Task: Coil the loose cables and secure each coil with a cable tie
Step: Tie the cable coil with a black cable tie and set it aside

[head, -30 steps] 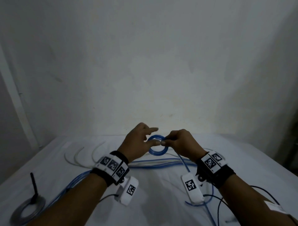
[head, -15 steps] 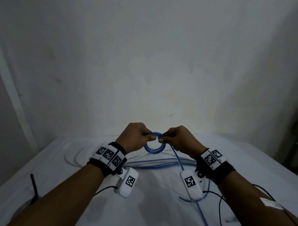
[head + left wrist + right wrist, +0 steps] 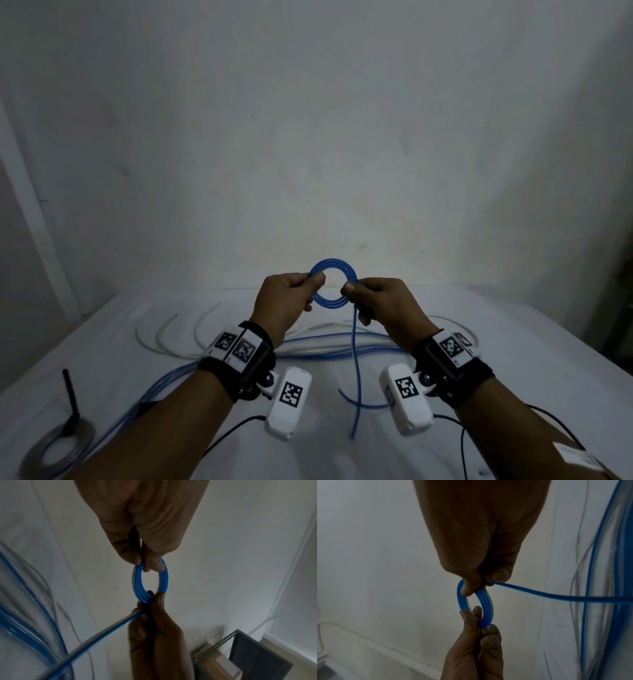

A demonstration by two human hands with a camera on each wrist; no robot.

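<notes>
A small blue cable coil (image 3: 334,262) of several turns is held upright above the white table (image 3: 513,359), near its far edge. My left hand (image 3: 313,281) pinches the coil's left side between thumb and fingers. My right hand (image 3: 351,286) pinches the right side. From the right hand, the loose blue tail (image 3: 354,359) hangs down to the table. In the left wrist view, the left hand (image 3: 145,563) grips the coil (image 3: 137,582) from above, opposite the right hand (image 3: 150,599). In the right wrist view, the right hand (image 3: 479,585) holds the coil (image 3: 483,601) and the tail (image 3: 556,596).
More blue cable (image 3: 325,346) lies in long runs across the table under my wrists, beside loose white cables (image 3: 178,329). A grey coil (image 3: 51,452) with an upright black stick (image 3: 70,394) sits at the front left. A wall stands close behind the table.
Both hands have lifted the blue coil higher and moved slightly apart. The left hand's fingers, spread a second ago, now pinch the coil's left side.
</notes>
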